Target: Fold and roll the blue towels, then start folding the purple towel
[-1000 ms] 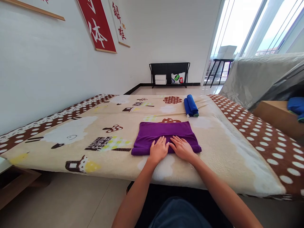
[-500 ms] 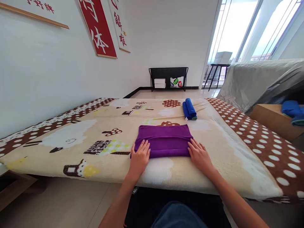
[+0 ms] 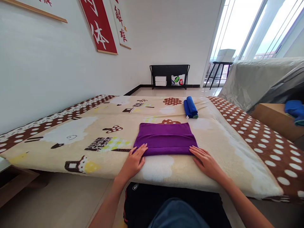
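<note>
A purple towel (image 3: pixel 165 139) lies flat in front of me, with a folded strip along its near edge. My left hand (image 3: pixel 135 160) rests on its near left corner, fingers stretched out over the cloth. At the near right corner, my right hand (image 3: pixel 206 160) lies with its fingertips on the towel and its thumb apart. Beyond the towel, to the right, sits a blue rolled towel (image 3: pixel 190 107) with a green edge and a small white tag.
Under everything spreads a cream blanket (image 3: pixel 95 166) with brown dotted borders. A cardboard box (image 3: pixel 270 118) with blue cloth on it stands at the right, near a plastic-covered bulk (image 3: pixel 258 79). Against the far wall is a black rack (image 3: pixel 169 70); a stool (image 3: pixel 218 71) stands by the window.
Both hands have drawn back toward me, to the towel's near corners. The near strip of the towel looks straighter and flatter. The camera view has shifted slightly.
</note>
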Action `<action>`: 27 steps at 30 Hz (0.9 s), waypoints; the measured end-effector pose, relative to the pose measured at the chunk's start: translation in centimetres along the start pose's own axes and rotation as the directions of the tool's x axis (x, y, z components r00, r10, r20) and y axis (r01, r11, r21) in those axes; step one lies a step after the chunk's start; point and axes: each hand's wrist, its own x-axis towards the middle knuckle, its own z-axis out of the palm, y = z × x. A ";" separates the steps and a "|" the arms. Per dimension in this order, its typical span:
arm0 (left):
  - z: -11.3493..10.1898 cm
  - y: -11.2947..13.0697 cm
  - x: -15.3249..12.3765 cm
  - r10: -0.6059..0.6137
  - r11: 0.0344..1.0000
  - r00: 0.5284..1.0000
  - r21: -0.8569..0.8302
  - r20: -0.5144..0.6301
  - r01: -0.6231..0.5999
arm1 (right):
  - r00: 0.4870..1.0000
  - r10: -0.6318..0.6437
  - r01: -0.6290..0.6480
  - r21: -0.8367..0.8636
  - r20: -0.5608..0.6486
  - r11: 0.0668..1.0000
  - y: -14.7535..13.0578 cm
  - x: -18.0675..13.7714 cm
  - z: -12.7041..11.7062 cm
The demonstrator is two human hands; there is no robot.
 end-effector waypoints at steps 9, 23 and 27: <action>0.4 -0.8 0.1 -0.182 0.972 0.969 0.115 -0.169 0.203 | 0.991 0.044 -0.059 -0.115 -0.128 0.992 0.9 1.7 0.6; -2.2 1.2 -0.8 -0.217 0.974 0.970 0.044 -0.106 0.222 | 0.973 0.229 -0.228 0.070 -0.009 0.971 -0.1 0.3 -2.5; -2.2 2.6 0.8 -0.359 0.915 0.922 0.138 -0.144 0.378 | 0.954 0.299 -0.299 -0.145 -0.024 0.943 -1.6 1.9 -2.2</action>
